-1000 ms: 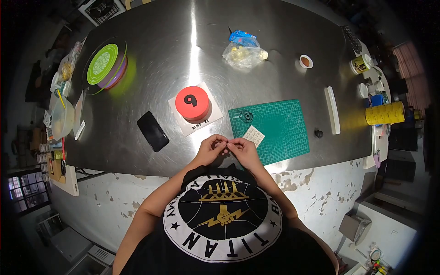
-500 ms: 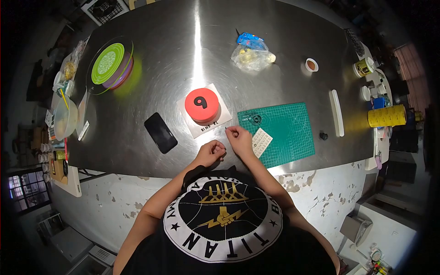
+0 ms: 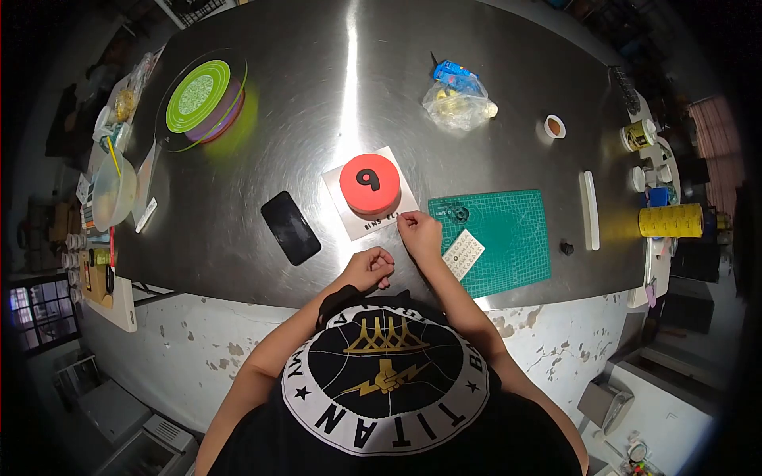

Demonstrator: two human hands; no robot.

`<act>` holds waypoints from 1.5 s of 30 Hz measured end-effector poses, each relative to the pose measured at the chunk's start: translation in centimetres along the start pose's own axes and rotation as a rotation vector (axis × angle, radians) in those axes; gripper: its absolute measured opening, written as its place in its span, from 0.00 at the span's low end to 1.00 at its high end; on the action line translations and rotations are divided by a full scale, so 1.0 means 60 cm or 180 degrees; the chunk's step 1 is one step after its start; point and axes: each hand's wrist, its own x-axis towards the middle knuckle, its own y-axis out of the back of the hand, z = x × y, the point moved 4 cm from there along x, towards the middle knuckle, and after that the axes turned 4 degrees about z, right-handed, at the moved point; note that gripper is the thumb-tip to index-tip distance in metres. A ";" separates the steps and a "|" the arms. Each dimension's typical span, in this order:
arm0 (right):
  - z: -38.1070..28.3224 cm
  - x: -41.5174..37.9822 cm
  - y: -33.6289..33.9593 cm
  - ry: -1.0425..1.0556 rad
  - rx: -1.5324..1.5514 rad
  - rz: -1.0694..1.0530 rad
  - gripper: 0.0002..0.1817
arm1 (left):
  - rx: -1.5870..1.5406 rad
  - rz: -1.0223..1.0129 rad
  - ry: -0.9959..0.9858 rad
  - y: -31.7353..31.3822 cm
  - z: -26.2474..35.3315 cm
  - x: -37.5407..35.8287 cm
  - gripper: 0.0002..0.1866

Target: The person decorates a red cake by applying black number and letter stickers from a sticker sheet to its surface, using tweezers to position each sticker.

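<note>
A round red cake with a black figure on top, reading as a 9 or 6, sits on a square white board. Along the board's near edge runs a row of small black letters. At the right end of that row, my right hand pinches a small black letter down against the board, its fingers partly covering it. My left hand rests just in front of the board, fingers curled in, with nothing visible in it.
A green cutting mat lies to the right, with a cream letter mould on it. Left of the board is a black phone. Farther off are a green turntable, a plastic bag, a small white cup and a white bar.
My right hand has moved forward to the board's near edge, bringing the small black letter to the end of the row. The view has shifted slightly; my left hand stays nearly still.
</note>
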 end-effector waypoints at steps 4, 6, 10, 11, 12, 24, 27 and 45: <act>0.002 0.001 -0.002 0.0008 -0.0015 0.0030 0.08 | 0.0121 -0.0053 0.0003 0.001 0.001 0.003 0.07; 0.001 0.001 -0.001 -0.0009 0.0007 0.0028 0.08 | 0.0107 -0.0082 -0.0007 0.001 -0.001 0.005 0.07; -0.005 0.001 0.003 -0.0081 0.0004 -0.0082 0.07 | 0.0087 -0.0130 -0.0015 0.001 -0.002 0.007 0.07; -0.006 0.001 0.003 -0.0077 -0.0015 -0.0107 0.07 | 0.0085 -0.0130 -0.0013 0.001 -0.001 0.007 0.07; -0.006 0.001 0.002 -0.0079 -0.0015 -0.0110 0.07 | 0.0087 -0.0101 0.0015 0.001 0.001 0.005 0.07; 0.003 0.002 0.005 0.0105 0.0142 0.0047 0.05 | 0.0044 -0.0063 0.0036 -0.001 0.005 0.003 0.07; 0.006 0.003 0.001 0.0249 0.0110 0.0101 0.05 | 0.0040 -0.0041 0.0033 -0.001 0.005 0.003 0.07; -0.014 0.000 0.004 0.0293 -0.0164 -0.0052 0.05 | 0.0023 -0.0029 -0.0068 0.000 0.001 0.004 0.07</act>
